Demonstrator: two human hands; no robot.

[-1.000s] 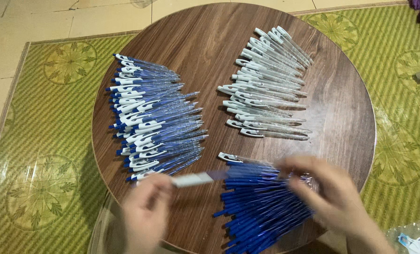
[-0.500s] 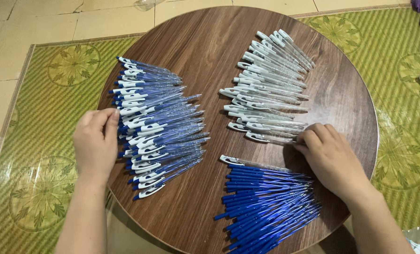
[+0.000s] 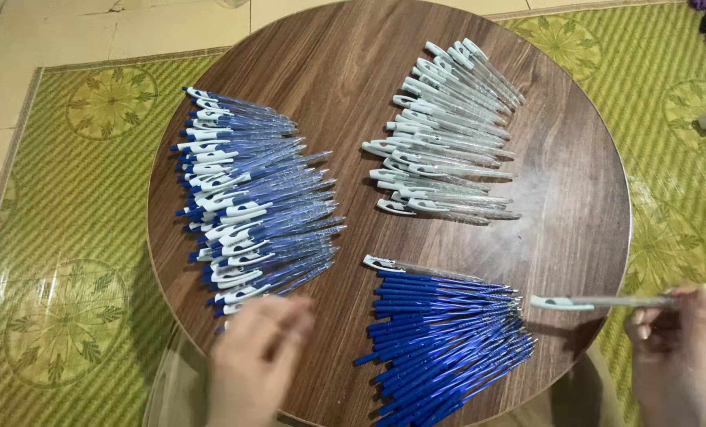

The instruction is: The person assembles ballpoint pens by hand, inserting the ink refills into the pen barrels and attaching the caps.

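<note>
- The round table of dark brown wood (image 3: 574, 182) fills the middle of the frame and stands on a green woven mat with yellow flower circles (image 3: 60, 261).
- At the left of the table lies a fan-shaped pile of finished pens with blue insides and white clips (image 3: 250, 202).
- At the upper right lies a pile of empty clear pen barrels with white clips (image 3: 448, 134); at the lower centre lies a pile of thin blue ink refills (image 3: 448, 348), and one more clear barrel rests along its top edge.
- The right hand (image 3: 685, 348), at the lower right corner of the frame, pinches one clear barrel with a white clip (image 3: 598, 301) by its tip end. The barrel lies level, its clip end points left, and it hangs over the right rim of the table, just beside the refills.
- The left hand (image 3: 262, 356), at the lower centre-left, is blurred. It is near the bottom end of the finished pile; the fingers seem curled and empty, but I cannot tell for sure if they grip something.
- In my judgement the step in hand is the start of one new pen: the barrel is already taken, the refill not yet.
- The next move, I think, calls for the left hand to separate a single refill from the blue pile, then to line its point with the open end of the barrel, which needs both hands close together and steady.
</note>
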